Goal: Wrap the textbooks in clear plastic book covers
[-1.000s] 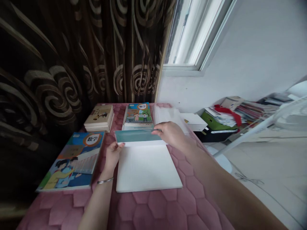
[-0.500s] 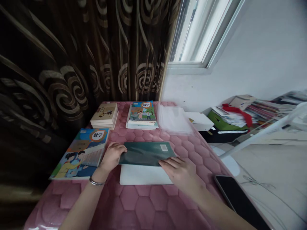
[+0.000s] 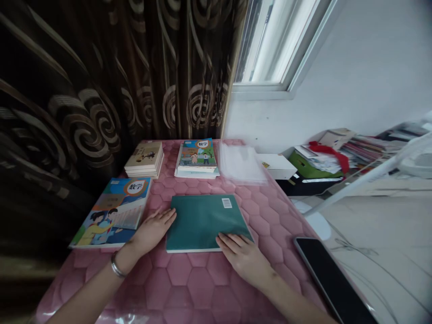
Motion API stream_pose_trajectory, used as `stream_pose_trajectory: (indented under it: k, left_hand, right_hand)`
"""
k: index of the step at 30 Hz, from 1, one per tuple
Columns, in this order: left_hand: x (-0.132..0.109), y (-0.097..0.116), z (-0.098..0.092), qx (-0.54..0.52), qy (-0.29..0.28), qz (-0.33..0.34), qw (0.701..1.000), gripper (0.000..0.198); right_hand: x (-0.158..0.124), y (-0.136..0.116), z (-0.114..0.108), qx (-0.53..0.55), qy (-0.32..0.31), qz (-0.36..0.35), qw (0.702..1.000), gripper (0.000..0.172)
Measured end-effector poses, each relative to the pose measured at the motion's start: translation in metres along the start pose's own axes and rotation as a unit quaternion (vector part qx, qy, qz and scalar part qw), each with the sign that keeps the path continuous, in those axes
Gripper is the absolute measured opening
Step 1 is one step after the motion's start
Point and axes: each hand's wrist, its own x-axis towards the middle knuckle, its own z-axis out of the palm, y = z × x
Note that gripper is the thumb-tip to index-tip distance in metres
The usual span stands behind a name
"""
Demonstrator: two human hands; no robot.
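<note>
A green book (image 3: 202,222) with a white barcode label lies flat and closed on the pink padded table cover (image 3: 189,283). My left hand (image 3: 154,229) rests at its left edge, fingers stretched out and holding nothing. On the lower right part of the cover lies my right hand (image 3: 241,256), its fingers flat and holding nothing. Left of my left hand is a blue illustrated book (image 3: 111,213), face up.
Small beige books (image 3: 144,158) are stacked at the back left, with another book stack (image 3: 197,157) beside them. Clear plastic sleeves (image 3: 241,164) and a white box (image 3: 276,165) lie farther right. A black phone (image 3: 332,276) sits at the right edge.
The green cover, lifted and bent over white pages before, now lies down flat. Both hands have let go of it and opened; the right one has moved slightly down.
</note>
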Motion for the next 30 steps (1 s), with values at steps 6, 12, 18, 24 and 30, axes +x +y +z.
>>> stream_pose_trajectory:
  k: [6, 12, 18, 24, 30]
  left_hand:
    - [0.007, 0.052, -0.018, -0.058, -0.012, -0.116, 0.991, 0.043]
    - [0.031, 0.134, 0.000, -0.077, 0.057, -0.128, 0.987, 0.059]
    - [0.035, 0.169, 0.024, -0.029, 0.144, -0.123, 0.982, 0.069]
    - [0.023, 0.164, 0.022, -0.041, 0.159, -0.121, 0.979, 0.071]
    - [-0.006, 0.149, 0.020, -0.043, 0.172, -0.177, 0.968, 0.070]
  right_hand:
    - [-0.007, -0.010, 0.005, 0.025, 0.027, 0.061, 0.997, 0.026]
    - [-0.011, -0.028, 0.011, 0.049, 0.034, 0.122, 0.991, 0.030]
    - [0.012, -0.054, 0.001, 0.088, -0.065, 0.159, 0.981, 0.061]
    - [-0.015, -0.050, 0.012, 0.034, -0.046, 0.196, 0.979, 0.080]
    - [-0.045, -0.038, 0.010, -0.015, -0.069, 0.249, 0.966, 0.083]
